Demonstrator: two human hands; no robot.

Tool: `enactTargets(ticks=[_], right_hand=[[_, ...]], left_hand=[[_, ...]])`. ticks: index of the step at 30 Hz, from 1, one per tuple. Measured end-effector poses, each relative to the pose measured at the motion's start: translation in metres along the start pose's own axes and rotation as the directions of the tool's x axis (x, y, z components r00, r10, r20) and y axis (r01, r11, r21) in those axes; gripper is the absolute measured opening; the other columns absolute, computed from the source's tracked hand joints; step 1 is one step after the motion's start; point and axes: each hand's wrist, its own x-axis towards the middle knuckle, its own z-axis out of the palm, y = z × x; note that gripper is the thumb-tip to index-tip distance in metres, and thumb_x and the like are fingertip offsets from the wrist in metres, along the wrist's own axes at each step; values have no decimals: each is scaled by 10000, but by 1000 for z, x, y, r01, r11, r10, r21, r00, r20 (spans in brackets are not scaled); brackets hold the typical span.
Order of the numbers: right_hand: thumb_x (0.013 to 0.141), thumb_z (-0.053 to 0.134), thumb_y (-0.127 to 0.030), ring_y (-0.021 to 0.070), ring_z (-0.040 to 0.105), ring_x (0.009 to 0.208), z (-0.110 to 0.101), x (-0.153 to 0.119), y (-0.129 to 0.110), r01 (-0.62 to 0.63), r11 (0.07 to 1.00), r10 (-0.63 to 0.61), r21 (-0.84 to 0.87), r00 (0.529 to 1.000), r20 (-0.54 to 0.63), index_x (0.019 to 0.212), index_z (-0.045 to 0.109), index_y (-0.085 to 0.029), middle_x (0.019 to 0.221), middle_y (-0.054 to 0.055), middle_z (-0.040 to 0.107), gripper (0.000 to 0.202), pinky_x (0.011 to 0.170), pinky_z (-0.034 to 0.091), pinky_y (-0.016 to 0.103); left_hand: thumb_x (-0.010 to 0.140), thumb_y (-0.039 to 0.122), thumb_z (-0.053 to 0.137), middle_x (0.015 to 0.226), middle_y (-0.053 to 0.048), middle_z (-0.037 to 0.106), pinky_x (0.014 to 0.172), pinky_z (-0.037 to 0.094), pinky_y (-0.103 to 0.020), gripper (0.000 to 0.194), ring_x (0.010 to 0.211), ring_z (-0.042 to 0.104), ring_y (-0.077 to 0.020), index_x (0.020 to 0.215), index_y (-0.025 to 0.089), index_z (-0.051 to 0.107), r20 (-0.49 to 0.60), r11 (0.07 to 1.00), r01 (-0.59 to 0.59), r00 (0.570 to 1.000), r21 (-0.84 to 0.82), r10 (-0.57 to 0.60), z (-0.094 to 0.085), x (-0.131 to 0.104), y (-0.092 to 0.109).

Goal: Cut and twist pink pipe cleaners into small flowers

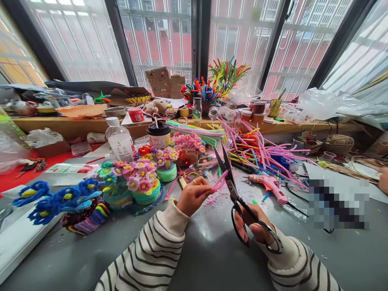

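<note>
My left hand pinches a pink pipe cleaner, its fuzzy end pointing to the right. Through the handle loops of a pair of black scissors go the fingers of my right hand. The scissor blades point up and stand apart, close beside the pipe cleaner's end. Pink clippings lie on the grey table below. To the left stand pipe-cleaner flowers in round coiled pots: pink flowers and blue flowers.
A pink hot glue gun lies right of the scissors, with a cable behind it. Loose pipe cleaners are heaped at the back. A bottle and lidded cup stand back left. Another person's hand shows at the right edge.
</note>
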Motion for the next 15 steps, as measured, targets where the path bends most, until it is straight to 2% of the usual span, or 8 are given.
enactTargets(ticks=[4, 7, 10, 12, 15], right_hand=[[611, 548, -481, 63, 402, 357, 3, 1, -4, 1, 1000, -1, 5, 1000, 7, 621, 424, -157, 473, -25, 443, 346, 353, 327, 192], [605, 528, -514, 121, 499, 531, 9, 5, -13, -6, 1000, 5, 22, 998, 59, 637, 409, -171, 578, 17, 493, 365, 511, 415, 257], [581, 512, -562, 175, 505, 742, 13, 8, -19, -38, 997, 31, 74, 995, 91, 685, 405, -178, 753, 61, 504, 412, 709, 398, 354], [562, 512, -583, 182, 482, 780, 14, 8, -19, -45, 994, 35, 100, 995, 98, 709, 406, -180, 802, 66, 483, 442, 766, 367, 383], [571, 494, -584, 167, 466, 735, 11, 7, -13, -47, 987, 34, 151, 996, 88, 716, 411, -182, 769, 47, 455, 436, 787, 355, 413]], left_hand=[[713, 213, 532, 605, -26, 468, 516, 389, -220, 148, 562, 436, -95, 695, 110, 636, -13, 1000, 6, 1000, -1, -6, 0, 1, 1], [713, 210, 532, 605, -26, 466, 513, 386, -218, 146, 558, 434, -93, 696, 108, 635, 10, 1000, -1, 1000, -5, 1, 1, 1, 0], [719, 208, 524, 610, -32, 465, 525, 388, -219, 158, 573, 440, -97, 689, 99, 634, 47, 1000, 4, 999, 5, -4, 0, 1, 1], [725, 212, 516, 612, -33, 464, 532, 391, -217, 170, 581, 442, -99, 683, 98, 634, 75, 1000, 5, 997, 16, -6, 0, 1, 2], [733, 221, 504, 605, -26, 457, 536, 395, -212, 184, 574, 439, -94, 678, 105, 636, 110, 1000, -3, 994, 24, 0, 0, 2, 4]])
